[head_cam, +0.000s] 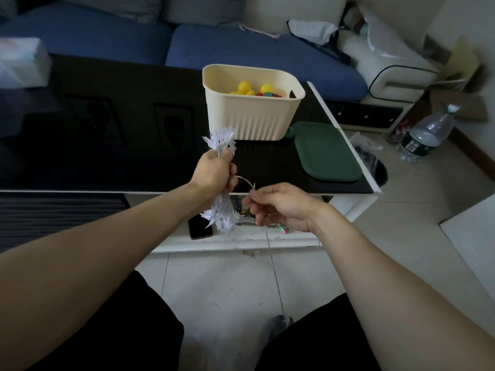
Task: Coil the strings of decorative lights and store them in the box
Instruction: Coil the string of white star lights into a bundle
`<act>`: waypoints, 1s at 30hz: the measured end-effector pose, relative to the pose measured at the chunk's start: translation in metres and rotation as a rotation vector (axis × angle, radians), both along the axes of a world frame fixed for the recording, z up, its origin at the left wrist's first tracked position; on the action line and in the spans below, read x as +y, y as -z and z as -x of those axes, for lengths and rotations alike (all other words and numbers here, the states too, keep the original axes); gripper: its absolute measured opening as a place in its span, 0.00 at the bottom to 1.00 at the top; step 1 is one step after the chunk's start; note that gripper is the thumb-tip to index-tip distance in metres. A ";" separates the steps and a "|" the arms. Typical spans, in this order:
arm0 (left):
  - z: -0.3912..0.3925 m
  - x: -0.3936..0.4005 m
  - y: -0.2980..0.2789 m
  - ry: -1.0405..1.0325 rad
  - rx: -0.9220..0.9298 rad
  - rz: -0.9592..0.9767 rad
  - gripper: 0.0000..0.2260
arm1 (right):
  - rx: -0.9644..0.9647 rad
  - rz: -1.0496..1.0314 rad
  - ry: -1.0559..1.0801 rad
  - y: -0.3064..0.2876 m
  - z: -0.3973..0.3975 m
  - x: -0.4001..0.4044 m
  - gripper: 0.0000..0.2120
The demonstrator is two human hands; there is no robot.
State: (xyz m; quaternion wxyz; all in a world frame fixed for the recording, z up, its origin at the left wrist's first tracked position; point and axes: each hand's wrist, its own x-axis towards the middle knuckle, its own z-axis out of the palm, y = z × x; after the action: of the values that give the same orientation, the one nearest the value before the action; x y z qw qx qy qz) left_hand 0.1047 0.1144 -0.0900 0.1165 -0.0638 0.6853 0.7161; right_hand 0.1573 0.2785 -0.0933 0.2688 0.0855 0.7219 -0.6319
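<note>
Left hand point(214, 171): my fingers are wrapped round the middle of the coiled light string point(222, 180); white star-shaped lamps fan out above and below my fist.
Right hand point(278, 207): thumb and forefinger pinch the free wire tail point(245, 180), which arcs from my left fist across to that pinch.
Position of the bundle: held in the air over the near edge of the black table point(107, 145), just short of the cream box point(254, 108).
Box: stands open on the table, well within reach; yellow duck toys point(243, 88) and some red pieces already lie inside. Its green lid point(326, 153) lies flat on the table beside it.
Step in hand, as I judge it: securing the loose tail round the bundle so the coil holds its shape.
Method: I should keep my left grip firm at the waist of the coil and lead the tail round it in close turns, taut but not hard enough to kink the thin wire or snap a lamp.
Finish: tuck the end under the last turn, then lower the bundle into the box on top of the toys.
Risk: slackening my left grip would let the loops spring apart and tangle.
Other items: a phone point(200, 228) lies on the lower white shelf beneath my hands; I cannot tell whether further strings remain.
</note>
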 end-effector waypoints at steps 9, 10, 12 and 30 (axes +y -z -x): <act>-0.014 0.004 0.011 0.384 -0.047 0.292 0.13 | 0.052 -0.079 0.228 0.000 0.001 0.020 0.05; -0.015 0.007 0.014 0.409 -0.037 0.296 0.13 | 0.063 -0.090 0.240 0.000 0.001 0.021 0.05; -0.017 0.012 0.020 0.447 -0.035 0.258 0.14 | 0.087 -0.123 0.248 -0.001 0.000 0.024 0.06; -0.047 0.079 0.026 0.558 -0.052 0.051 0.15 | 0.246 -0.260 0.483 -0.017 -0.039 0.058 0.06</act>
State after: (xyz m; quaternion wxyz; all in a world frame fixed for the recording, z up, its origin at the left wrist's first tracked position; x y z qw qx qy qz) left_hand 0.1517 0.1936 -0.1159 0.3253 0.1061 0.6908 0.6370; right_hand 0.1960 0.3362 -0.0767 0.0079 0.2112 0.7827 -0.5854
